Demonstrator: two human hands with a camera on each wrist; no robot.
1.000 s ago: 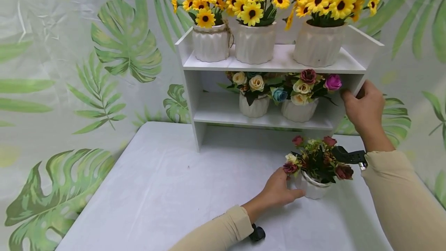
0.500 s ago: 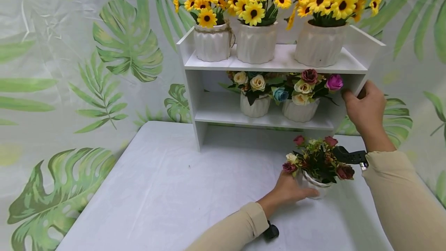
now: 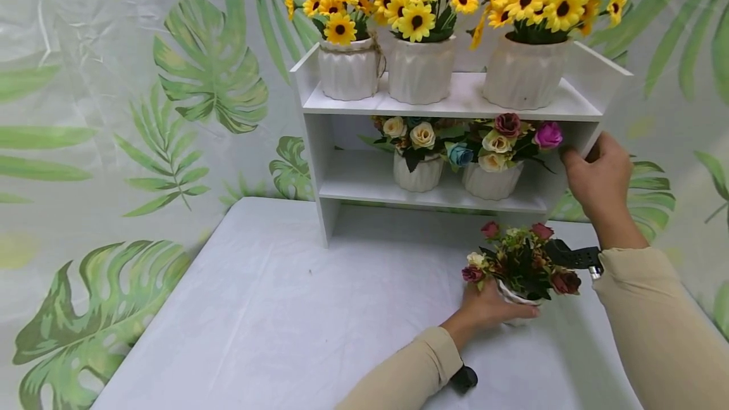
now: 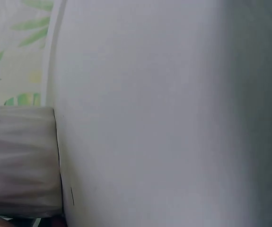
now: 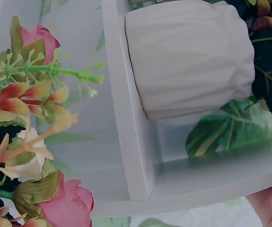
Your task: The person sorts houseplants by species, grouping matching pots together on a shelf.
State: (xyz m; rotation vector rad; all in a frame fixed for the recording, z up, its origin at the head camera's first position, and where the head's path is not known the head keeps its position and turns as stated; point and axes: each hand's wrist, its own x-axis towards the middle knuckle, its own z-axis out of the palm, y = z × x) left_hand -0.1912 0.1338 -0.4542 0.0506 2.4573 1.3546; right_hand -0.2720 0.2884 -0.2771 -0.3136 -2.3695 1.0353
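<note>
My left hand (image 3: 494,309) grips a small white flowerpot (image 3: 517,298) on the table, its thumb across the front. Dark red roses and greenery (image 3: 515,258) fill this pot. In the left wrist view the pale pot's wall (image 4: 22,163) shows at the left edge, over the white tabletop. At the right side of a white two-tier shelf (image 3: 455,107), my right hand (image 3: 600,176) holds the side panel, thumb on the inner face. Its fingertips (image 5: 268,203) show at the panel's edge in the right wrist view.
Three white pots of yellow sunflowers (image 3: 414,21) stand on the top tier. Below are a pot with cream roses (image 3: 418,173) and one with mixed roses (image 3: 492,180). A leaf-print cloth (image 3: 211,68) hangs behind the white table (image 3: 273,309).
My left hand has moved right, from beside the pot to a grip around it. The right hand keeps its hold on the shelf panel.
</note>
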